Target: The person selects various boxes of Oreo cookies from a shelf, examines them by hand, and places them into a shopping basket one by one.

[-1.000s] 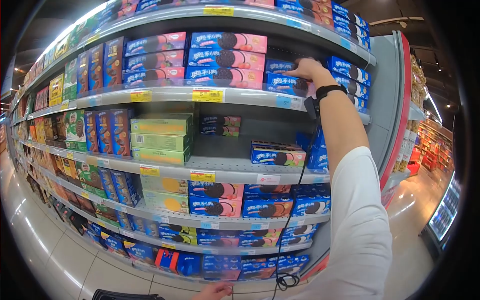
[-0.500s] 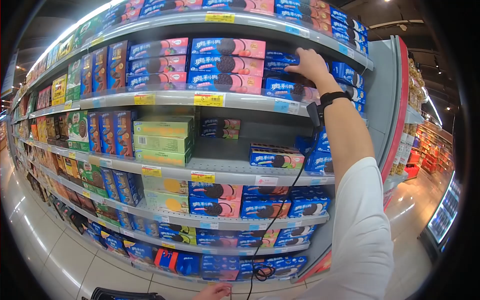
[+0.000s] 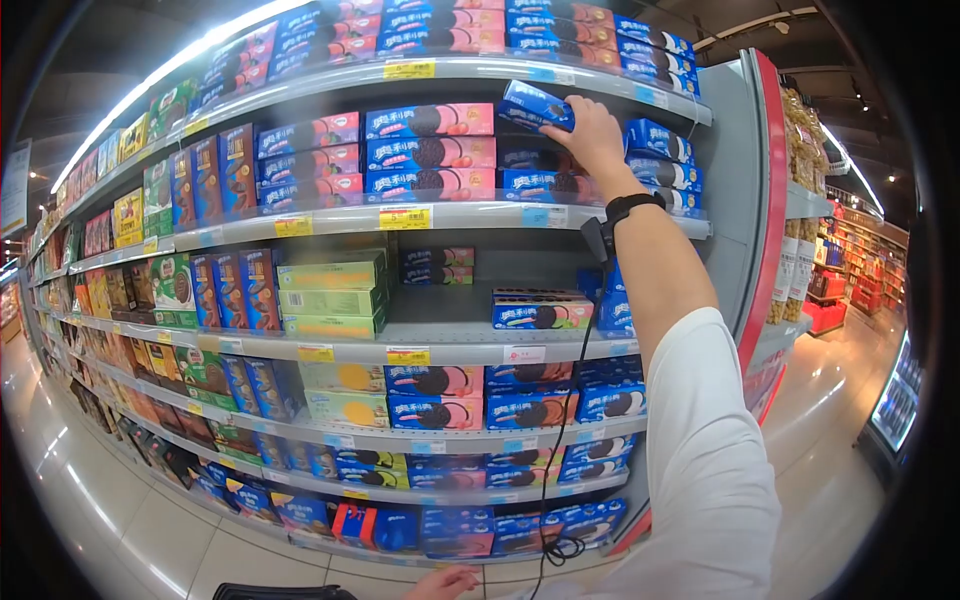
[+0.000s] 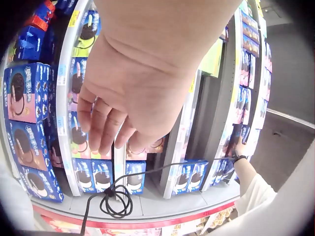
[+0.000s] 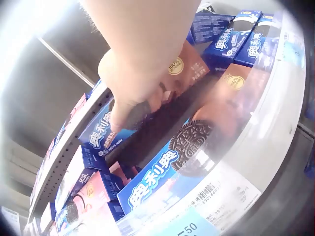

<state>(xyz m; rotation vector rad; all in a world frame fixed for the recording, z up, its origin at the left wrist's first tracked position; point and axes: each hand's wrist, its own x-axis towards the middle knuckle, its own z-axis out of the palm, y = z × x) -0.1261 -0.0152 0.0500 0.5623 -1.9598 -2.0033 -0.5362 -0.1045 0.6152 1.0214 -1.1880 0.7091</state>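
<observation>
Up at the second shelf from the top, the right hand has its fingers wrapped round a blue biscuit box. That box is in the air and tilted, clear of the stacks. It sits just under the rail of the shelf above, right beside the pink-fronted boxes and over the blue stack it hovers in front of.

A black wrist strap circles the raised forearm, and a thin cable drops from it past the lower shelves to a loose coil near the floor.

From the right wrist view it's a blur. The thumb presses on a blue carton face with white lettering, probably the held box, though the smear makes it hard to be sure. Below it a blue box showing a dark sandwich biscuit lies at the shelf front, over a white price label.

Down low, the left hand hangs with fingers loosely curled and grips nothing. The coil of cable lies beneath it against the bottom shelf. In the head view this hand only just peeks in at the bottom edge.

Mid-rack, a stack of green boxes sits on the shelf below, with a yellow price tag above it on the rail.
</observation>
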